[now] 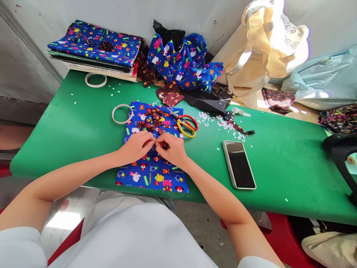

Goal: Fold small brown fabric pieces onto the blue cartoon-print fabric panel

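My left hand (137, 146) and my right hand (172, 149) meet over a blue cartoon-print cloth (156, 178) lying flat on the green table. Fingertips of both hands are pinched close together. Dark brown patterned fabric shows within the curl of my right fingers. What the left fingertips pinch is too small to make out. Just beyond the hands, several small brown fabric pieces (152, 118) lie on the cloth. Scissors (186, 125) with one red and one yellow handle rest across its right edge, blades pointing away. A roll of white tape (122, 123) overlaps the cloth's left edge.
Another tape roll (96, 85) lies near a stack of folded cloth and papers (95, 56). Crumpled blue cloth (186, 67) sits at the back beside a cream tote bag (251, 59). White paper bits (225, 124) are scattered right of the scissors, behind a phone (239, 165).
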`<state>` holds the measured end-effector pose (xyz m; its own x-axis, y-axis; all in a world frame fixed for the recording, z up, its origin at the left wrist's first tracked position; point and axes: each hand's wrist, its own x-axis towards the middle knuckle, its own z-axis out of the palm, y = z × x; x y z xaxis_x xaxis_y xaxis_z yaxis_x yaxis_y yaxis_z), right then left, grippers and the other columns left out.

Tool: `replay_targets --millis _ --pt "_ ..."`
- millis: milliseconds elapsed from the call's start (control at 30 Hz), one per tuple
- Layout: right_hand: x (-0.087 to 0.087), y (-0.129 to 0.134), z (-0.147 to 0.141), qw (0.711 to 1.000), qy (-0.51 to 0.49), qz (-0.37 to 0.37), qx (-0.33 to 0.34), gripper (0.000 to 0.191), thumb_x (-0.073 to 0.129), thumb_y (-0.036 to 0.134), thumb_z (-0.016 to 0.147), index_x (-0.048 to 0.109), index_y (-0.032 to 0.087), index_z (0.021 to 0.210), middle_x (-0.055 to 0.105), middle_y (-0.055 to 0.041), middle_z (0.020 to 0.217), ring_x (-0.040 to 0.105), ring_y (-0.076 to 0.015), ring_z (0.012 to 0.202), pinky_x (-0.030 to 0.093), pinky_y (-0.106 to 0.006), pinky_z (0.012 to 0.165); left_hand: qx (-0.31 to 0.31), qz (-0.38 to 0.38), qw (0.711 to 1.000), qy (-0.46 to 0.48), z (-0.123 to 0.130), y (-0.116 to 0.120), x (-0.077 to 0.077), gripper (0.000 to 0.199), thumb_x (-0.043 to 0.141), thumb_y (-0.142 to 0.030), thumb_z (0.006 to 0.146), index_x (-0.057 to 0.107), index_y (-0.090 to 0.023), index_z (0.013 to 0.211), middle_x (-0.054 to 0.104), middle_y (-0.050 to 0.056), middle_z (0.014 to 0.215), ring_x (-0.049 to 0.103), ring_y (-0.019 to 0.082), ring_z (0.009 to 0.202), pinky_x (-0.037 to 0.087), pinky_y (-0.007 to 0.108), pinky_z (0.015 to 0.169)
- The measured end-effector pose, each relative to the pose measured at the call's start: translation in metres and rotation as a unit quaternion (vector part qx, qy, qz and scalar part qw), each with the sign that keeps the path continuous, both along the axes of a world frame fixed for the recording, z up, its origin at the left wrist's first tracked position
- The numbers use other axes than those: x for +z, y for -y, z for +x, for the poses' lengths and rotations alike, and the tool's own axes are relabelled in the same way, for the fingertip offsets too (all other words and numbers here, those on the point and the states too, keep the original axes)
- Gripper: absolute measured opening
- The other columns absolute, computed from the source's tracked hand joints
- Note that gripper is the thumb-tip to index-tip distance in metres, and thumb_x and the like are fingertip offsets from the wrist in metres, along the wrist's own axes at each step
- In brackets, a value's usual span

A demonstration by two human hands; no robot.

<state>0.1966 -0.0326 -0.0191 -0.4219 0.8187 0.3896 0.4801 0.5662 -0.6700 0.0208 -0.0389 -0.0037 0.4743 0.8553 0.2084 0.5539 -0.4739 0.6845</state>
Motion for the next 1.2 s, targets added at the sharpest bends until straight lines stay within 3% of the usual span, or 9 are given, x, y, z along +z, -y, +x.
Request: replay_targets --millis 300,500,733,867,1000,1100,1200 --pt "-0.006 0.001 0.000 0.980 0.122 0.153 0.025 0.013 0.044 0.016 0.084 0.050 0.021 0.074 0.057 -0.0030 0.067 0.051 -0.0150 0.063 0.041 -0.027 0.059 0.010 -0.046 0.999 0.017 0.001 -0.002 0.001 0.013 0.048 -0.018 0.075 0.058 -0.017 0.067 0.051 -0.003 0.059 0.044 0.010 0.056 0.033 0.022 0.056" --pt "-0.006 0.003 0.000 0.962 0.187 0.197 0.038 0.026 0.043 0.018 0.087 0.047 0.022 0.062 0.048 -0.0012 0.054 0.043 -0.0148 0.053 0.032 -0.031 0.053 0.018 -0.117 0.993 0.024 0.003 -0.003 0.005 0.013 0.050 -0.019 0.069 0.061 -0.015 0.061 0.051 -0.004 0.052 0.042 0.008 0.052 0.032 0.021 0.053" --pt "-0.003 0.007 0.000 0.965 0.191 0.177 0.040 0.029 0.047 0.021 0.088 0.048 0.022 0.059 0.047 -0.0009 0.052 0.041 -0.0132 0.051 0.032 -0.029 0.052 0.015 -0.138 0.990 0.025 0.003 -0.004 0.006 0.013 0.051 -0.020 0.068 0.058 -0.015 0.058 0.048 -0.005 0.050 0.041 0.008 0.052 0.031 0.021 0.052" --pt "-0.005 0.007 -0.001 0.957 0.175 0.232 0.018 0.026 0.048 0.018 0.086 0.050 0.021 0.060 0.051 0.0001 0.051 0.044 -0.0117 0.049 0.035 -0.027 0.051 0.012 -0.150 0.988 0.033 0.003 -0.004 0.006 0.013 0.051 -0.021 0.068 0.059 -0.015 0.060 0.050 -0.005 0.052 0.042 0.008 0.053 0.032 0.020 0.054" --pt "-0.008 0.005 -0.005 0.956 0.089 0.279 -0.026 0.020 0.048 0.009 0.079 0.051 0.021 0.063 0.057 0.0020 0.053 0.050 -0.0093 0.050 0.040 -0.021 0.053 0.005 -0.162 0.986 0.038 0.002 -0.005 0.007 0.014 0.049 -0.020 0.072 0.061 -0.015 0.064 0.051 -0.004 0.055 0.042 0.008 0.055 0.031 0.020 0.054" --pt "-0.006 0.003 -0.005 0.969 0.036 0.242 -0.034 0.014 0.049 0.009 0.079 0.055 0.020 0.071 0.062 0.0015 0.059 0.053 -0.0087 0.051 0.042 -0.020 0.053 0.010 -0.175 0.983 0.058 0.001 -0.005 0.009 0.015 0.048 -0.022 0.077 0.060 -0.015 0.070 0.050 -0.005 0.058 0.040 0.008 0.055 0.031 0.020 0.054" --pt "-0.002 0.001 -0.003 0.990 0.004 0.137 -0.020 0.013 0.048 0.015 0.083 0.056 0.020 0.075 0.057 0.0031 0.054 0.048 -0.0082 0.046 0.039 -0.020 0.048 0.011 -0.182 0.981 0.072 0.000 -0.006 0.011 0.018 0.048 -0.027 0.081 0.058 -0.015 0.073 0.047 -0.005 0.059 0.038 0.007 0.055 0.030 0.020 0.054"
